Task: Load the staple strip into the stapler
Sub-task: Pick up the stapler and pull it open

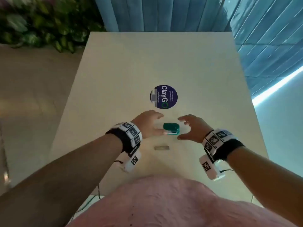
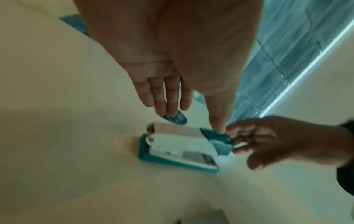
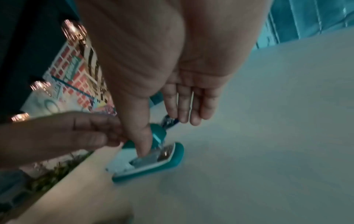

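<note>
A small teal stapler (image 1: 171, 128) lies on the cream table (image 1: 147, 63) between my two hands, its white and metal inside facing me. The staple strip (image 1: 161, 148), short and silvery, lies loose on the table nearer my body. My left hand (image 1: 159, 124) is at the stapler's left end with fingers extended, and its thumb (image 2: 218, 121) touches the teal part of the stapler (image 2: 182, 149). My right hand (image 1: 182, 128) is spread wide around the right end. In the right wrist view its thumb (image 3: 141, 141) rests on the stapler (image 3: 151, 160). Neither hand holds the strip.
A round dark-blue sticker (image 1: 164, 97) is stuck flat on the table just beyond the stapler. Blue upholstered seating (image 1: 164, 12) runs along the table's far and right sides. Green plants (image 1: 41, 22) stand at the far left.
</note>
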Demonstrator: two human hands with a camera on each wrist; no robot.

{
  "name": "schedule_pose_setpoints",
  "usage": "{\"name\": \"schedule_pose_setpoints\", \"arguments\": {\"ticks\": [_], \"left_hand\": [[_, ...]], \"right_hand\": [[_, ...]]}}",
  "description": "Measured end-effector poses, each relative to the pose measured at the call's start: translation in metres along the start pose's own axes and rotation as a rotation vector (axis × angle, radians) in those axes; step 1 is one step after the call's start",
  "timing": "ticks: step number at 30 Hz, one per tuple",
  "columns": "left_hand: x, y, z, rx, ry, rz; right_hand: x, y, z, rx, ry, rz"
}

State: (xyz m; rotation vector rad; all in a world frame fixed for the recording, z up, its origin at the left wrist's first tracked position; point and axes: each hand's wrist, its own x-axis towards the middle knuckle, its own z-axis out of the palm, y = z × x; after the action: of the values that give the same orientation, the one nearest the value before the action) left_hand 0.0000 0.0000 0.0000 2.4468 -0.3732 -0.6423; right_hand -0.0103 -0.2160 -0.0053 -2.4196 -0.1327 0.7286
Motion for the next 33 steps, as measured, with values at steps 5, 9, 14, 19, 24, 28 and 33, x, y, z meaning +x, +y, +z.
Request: {"name": "schedule_pose_setpoints", "arguments": {"ticks": [5, 9, 14, 19, 24, 28, 33], "left_hand": [[0.022, 0.017, 0.023, 0.161, -0.078, 0.095], [0.031, 0.016, 0.032, 0.111, -0.05, 0.099], [0.035, 0.013, 0.032, 0.024, -0.014, 0.117], [0.025, 0.009, 0.022, -0.132, 0.116, 0.157], [0.002, 0.001, -0.016, -0.191, 0.188, 0.181], [-0.027, -0.027, -0.042, -0.204, 0.24, 0.125], [-0.047, -0.062, -0.051, -0.164, 0.28, 0.001]], "right_hand": [[0.02, -0.004, 0.012, -0.002, 0.028, -0.006], [0.026, -0.007, 0.012, -0.097, -0.012, -0.029], [0.029, -0.004, 0.011, -0.098, -0.024, -0.036], [0.028, 0.002, 0.015, -0.037, 0.042, -0.055], [0.029, 0.005, 0.017, 0.002, 0.078, -0.059], [0.028, 0.005, 0.019, 0.001, 0.089, -0.069], [0.027, 0.004, 0.019, -0.011, 0.099, -0.069]]}}
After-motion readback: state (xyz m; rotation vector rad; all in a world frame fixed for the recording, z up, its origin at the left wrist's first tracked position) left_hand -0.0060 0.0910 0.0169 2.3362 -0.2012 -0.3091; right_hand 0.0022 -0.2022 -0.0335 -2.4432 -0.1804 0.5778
